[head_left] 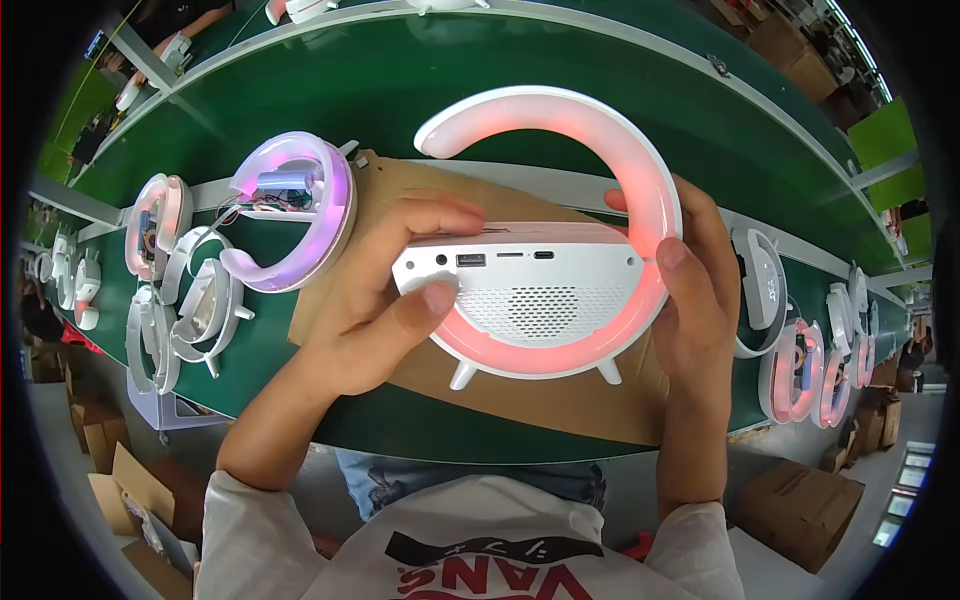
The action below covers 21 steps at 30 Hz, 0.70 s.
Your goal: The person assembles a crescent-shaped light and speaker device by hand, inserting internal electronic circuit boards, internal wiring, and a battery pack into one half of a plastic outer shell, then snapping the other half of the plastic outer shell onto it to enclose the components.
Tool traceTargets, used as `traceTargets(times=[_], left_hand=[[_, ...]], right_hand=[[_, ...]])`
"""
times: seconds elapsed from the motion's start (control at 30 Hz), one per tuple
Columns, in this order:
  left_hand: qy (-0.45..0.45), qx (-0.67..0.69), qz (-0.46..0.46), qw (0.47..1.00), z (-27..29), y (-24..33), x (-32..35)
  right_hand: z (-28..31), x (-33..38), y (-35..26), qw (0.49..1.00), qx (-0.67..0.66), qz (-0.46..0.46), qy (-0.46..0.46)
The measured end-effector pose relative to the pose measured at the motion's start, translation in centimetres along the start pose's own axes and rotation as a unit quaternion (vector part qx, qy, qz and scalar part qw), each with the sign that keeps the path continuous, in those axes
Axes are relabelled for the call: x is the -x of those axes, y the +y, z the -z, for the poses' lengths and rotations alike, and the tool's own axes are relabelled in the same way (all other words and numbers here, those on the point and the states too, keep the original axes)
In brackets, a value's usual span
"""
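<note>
Between my two hands is a white speaker lamp [592, 331] with a curved ring glowing pinkish red. Its ported side faces me, showing a round jack, a USB port, a slot, a small oval port and a grille. Two short legs stick out below. My left hand [400, 290] grips the lamp's left end, thumb on the face near the round jack and fingers over the top. On the other side, my right hand [697, 275] wraps the ring, thumb in front and fingers behind. Under the lamp lies a flat cardboard sheet [420, 375] on the green bench.
An opened lamp with purple light [325, 215] and exposed wires lies to the left, near a red-lit lamp [158, 225] and white ring shells [205, 310]. More lamps [790, 375] line the right. Cardboard boxes [800, 510] sit on the floor. A person [185, 20] works across the bench.
</note>
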<state>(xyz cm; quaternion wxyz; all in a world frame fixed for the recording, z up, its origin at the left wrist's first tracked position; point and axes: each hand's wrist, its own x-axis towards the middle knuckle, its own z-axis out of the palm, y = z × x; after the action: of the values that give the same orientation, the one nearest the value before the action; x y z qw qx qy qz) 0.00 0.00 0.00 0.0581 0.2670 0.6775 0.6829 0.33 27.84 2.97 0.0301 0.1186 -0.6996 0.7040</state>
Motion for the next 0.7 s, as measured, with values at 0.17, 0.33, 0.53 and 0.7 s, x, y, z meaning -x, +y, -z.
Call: traceTargets(times=[0.17, 0.33, 0.53, 0.7], left_hand=[[-0.003, -0.027, -0.032, 0.999, 0.2, 0.2, -0.1], [-0.009, -0.141, 0.048, 0.989, 0.1, 1.4, -0.2], [0.11, -0.271, -0.014, 0.956, -0.6, 0.1, 0.2], [0.197, -0.313, -0.146, 0.917, -0.3, 1.2, 0.6]], right_hand=[[-0.6, -0.3, 0.1, 1.0, -0.002, 0.005, 0.013], [-0.4, -1.0, 1.1, 0.999, 0.018, -0.027, 0.035], [1.1, -4.4, 2.7, 0.988, -0.057, -0.118, 0.081], [1.0, -11.1, 3.3, 0.988, 0.003, -0.147, 0.045]])
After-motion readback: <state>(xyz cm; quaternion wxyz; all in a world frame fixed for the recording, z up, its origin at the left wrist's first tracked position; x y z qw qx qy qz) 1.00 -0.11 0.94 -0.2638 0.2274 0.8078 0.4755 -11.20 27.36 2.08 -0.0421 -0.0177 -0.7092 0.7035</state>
